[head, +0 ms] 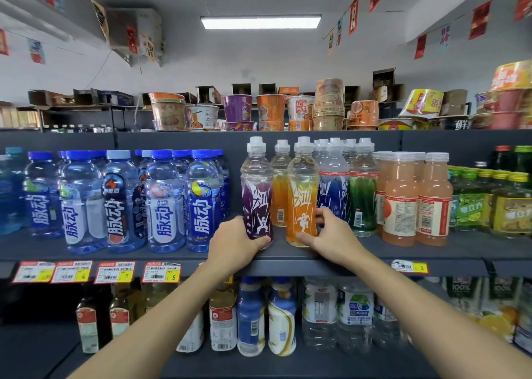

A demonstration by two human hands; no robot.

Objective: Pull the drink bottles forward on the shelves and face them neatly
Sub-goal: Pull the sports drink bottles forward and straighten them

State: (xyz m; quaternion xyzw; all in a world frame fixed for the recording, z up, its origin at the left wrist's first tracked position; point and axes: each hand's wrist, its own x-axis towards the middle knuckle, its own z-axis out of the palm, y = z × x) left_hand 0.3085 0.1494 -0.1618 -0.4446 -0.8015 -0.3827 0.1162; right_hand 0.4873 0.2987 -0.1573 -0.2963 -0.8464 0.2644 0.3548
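Purple bottle point(257, 194): clear plastic, white sport cap, purple sleeve with white stylised characters and a white leaping figure. It stands upright at the front edge of the middle shelf point(374, 249). The left hand point(233, 243) grips its base, thumb curled across the front.

Orange bottle point(302, 197): same make, orange sleeve, same white figure, upright just beside the purple one. The right hand point(331, 234) grasps its lower part, thumb on the front and fingers wrapped round the right side.

Same range behind and to the right: one further orange, one blue, one green; more white caps behind, number not determinable.

To the right: pink juice bottles point(400, 200), at least three, back labels outward.

To the left: blue-capped bottles point(164, 200) reading "脉动", five across the front, more behind.

Shelf edge: four red-and-yellow price tags point(162, 272) at left, two reading "5"; one tag point(410, 266) at right reading "3".

Top shelf: instant noodle cups point(239, 108), stacked.
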